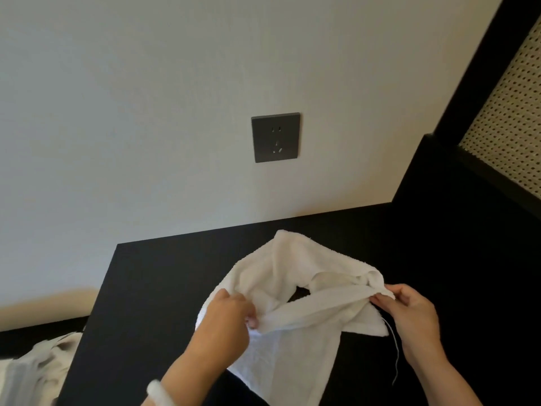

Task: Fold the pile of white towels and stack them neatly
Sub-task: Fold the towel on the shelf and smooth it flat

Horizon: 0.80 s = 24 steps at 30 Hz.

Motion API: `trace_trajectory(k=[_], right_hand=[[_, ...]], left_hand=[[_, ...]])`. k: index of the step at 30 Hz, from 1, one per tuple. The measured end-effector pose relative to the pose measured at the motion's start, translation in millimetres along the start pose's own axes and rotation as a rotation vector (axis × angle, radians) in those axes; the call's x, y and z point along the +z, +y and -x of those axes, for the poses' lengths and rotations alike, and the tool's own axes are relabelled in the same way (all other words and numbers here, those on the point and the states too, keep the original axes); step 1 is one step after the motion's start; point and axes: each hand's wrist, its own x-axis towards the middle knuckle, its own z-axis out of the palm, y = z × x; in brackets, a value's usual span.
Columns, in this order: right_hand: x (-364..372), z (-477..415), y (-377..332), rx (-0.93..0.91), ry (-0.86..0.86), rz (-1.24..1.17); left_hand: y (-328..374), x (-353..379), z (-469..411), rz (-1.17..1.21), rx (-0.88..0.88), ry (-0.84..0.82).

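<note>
A crumpled white towel point(295, 276) lies partly on the black table point(152, 288), one edge stretched between my hands. My left hand point(225, 317) pinches that edge near its left end, a pale bangle on the wrist. My right hand point(415, 315) pinches the towel's right corner, where a loose thread hangs down. The rest of the towel drapes over the table's near side. More white towels point(38, 367) lie heaped at the lower left, beside and below the table.
The table's back edge meets a plain wall with a dark power socket point(275, 137). A black frame with a woven cane panel point(509, 118) rises at the right. The table's left edge runs diagonally toward the heap of towels.
</note>
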Motion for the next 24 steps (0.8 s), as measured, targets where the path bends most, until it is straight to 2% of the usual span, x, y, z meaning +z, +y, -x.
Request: trace_trajectory(k=[4,7,10,14,20,24], right_hand=[[0,2,2,-0.026,0.003,-0.024],[3,4,4,-0.056,0.018,-0.023],[3,5,5,-0.074,0.011,-0.027],[1,5,6,-0.089,-0.007,-0.035],[1,5,8,-0.102,-0.007,-0.013],[0,5,8,-0.093,-0.001,-0.001]], left_hand=[[26,-6,-3,-0.102,-0.032,0.165],[36,-2,-20,-0.026,0.087,0.257],[44,5,-43,0.036,0.160,0.161],[46,14,-64,-0.010,0.048,0.041],[35,22,-67,0.020,0.043,0.033],[25,27,-66,0.065,0.029,0.101]])
